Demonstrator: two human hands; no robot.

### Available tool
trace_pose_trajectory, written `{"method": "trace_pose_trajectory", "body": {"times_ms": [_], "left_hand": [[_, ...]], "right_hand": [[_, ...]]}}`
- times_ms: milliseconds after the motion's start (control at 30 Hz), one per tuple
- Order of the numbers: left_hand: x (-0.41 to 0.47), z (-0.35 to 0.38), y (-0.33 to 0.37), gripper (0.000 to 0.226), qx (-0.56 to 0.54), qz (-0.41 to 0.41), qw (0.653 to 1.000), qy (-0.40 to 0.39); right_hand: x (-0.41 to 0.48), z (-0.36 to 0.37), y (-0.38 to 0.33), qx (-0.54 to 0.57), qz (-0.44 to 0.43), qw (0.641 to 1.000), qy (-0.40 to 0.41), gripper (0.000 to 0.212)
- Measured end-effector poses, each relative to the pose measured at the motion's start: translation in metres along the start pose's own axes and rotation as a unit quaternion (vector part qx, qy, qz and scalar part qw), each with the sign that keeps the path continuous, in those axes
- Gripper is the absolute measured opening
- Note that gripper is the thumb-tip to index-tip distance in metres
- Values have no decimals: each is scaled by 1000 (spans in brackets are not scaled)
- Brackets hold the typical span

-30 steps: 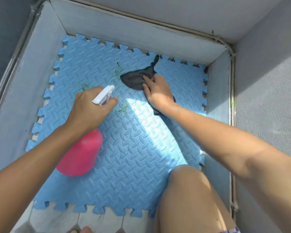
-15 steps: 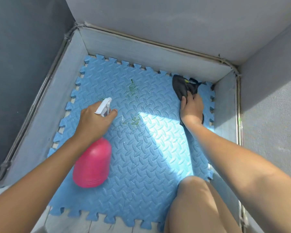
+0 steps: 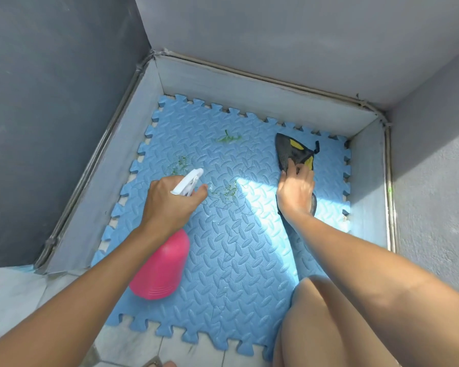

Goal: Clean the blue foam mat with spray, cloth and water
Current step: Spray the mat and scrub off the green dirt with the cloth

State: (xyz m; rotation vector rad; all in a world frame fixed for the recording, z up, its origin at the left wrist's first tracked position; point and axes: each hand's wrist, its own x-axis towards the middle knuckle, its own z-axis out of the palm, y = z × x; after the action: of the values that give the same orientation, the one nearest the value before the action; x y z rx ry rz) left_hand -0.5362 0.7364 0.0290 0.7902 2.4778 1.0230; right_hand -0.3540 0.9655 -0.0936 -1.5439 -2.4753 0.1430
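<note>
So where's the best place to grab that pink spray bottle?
Grip the pink spray bottle at its narrow neck under the white trigger head, from behind, as the left hand does: the body widens toward its base, and a finger reaches the trigger there.

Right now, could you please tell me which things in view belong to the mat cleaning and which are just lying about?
For the job:
mat
green marks on it
bottle, held by the left hand
cloth, held by the right hand

Not part of it (no loose clutter shows):
floor tiles
walls
knee
</note>
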Motion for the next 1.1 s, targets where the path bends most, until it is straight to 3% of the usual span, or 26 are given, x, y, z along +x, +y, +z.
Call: {"method": "trace_pose_trajectory", "body": {"times_ms": [200,433,533,633,700,900,1100], "left_hand": [[-2,-1,-2,47,-10,45,999,-11],[-4,0,1,56,9,29,999,24],[0,5,-5,51,32,42,998,-38],[6,11,-15,58,101,17,982,-157],[5,13,-22,60,98,11,978,-186],[-16,13,-23,62,32,-4,990,-135],[-12,10,-26,54,62,-24,990,-122]], "right_hand": [[0,3,1,1,2,1000,8,40],[0,5,2,7,1,1000,18,39],[0,5,1,9,3,1000,16,39],[0,4,2,7,4,1000,18,39],[0,5,2,9,2,1000,18,39],[0,7,3,12,1,1000,23,39],[0,7,4,12,-2,1000,26,39]]}}
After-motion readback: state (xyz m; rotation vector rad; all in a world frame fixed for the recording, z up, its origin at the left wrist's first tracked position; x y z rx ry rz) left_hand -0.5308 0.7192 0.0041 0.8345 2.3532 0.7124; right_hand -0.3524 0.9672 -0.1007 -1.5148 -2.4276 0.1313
